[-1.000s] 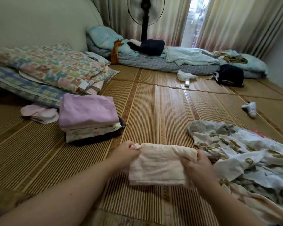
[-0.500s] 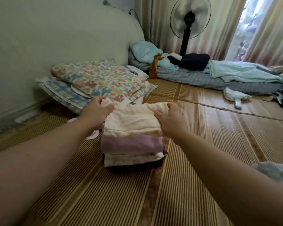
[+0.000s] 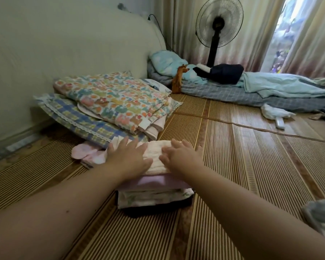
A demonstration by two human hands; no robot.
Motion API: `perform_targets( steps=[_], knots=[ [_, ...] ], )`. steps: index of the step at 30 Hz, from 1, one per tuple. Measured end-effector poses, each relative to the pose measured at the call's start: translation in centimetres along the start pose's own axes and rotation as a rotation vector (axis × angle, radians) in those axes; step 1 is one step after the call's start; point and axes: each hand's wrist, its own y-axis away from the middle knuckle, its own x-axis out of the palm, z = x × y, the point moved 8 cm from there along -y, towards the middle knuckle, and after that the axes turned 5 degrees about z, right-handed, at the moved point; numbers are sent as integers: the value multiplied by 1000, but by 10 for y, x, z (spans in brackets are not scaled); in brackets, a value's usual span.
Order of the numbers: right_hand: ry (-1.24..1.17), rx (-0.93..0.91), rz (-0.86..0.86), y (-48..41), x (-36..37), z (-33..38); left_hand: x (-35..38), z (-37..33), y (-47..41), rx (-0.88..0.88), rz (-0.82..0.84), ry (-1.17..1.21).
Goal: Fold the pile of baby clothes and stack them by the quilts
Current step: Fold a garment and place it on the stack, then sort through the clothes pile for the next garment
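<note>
Head view — folded cream garment point(image 3: 155, 156) under left hand point(image 3: 129, 159), right hand point(image 3: 178, 156).

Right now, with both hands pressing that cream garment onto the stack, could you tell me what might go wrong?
The cream garment overhangs the stack on the far side, so it could slump when the left hand and right hand lift. The stack's layers look unevenly aligned, so pressing may tilt it. The pink socks lie close beside it and might get nudged.

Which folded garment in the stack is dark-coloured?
The bottom one: a dark, near-black layer against the mat. Above it sit a white printed piece, a lilac one and the cream top piece under both hands.
</note>
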Motion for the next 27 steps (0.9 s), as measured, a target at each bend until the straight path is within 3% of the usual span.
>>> perform_targets(
  steps=[5,9,14,17,21,27],
  knots=[
    [-38,81,118,-20,6,1,3,4,-7,-57,31,29],
    [-68,41,-6,0,-19,-2,-9,4,1,-61,-32,45],
    [-138,3,-179,102,-57,-30,-33,-24,30,-55,-174,67],
    [-150,56,-167,190,-57,-66,-36,-78,62,87,-241,161],
    [-172,296,-95,328,-29,-149,-6,-212,140,575,-232,324],
    [-163,689,-5,494,8,-247,71,-403,264,868,31,243]
  ],
)
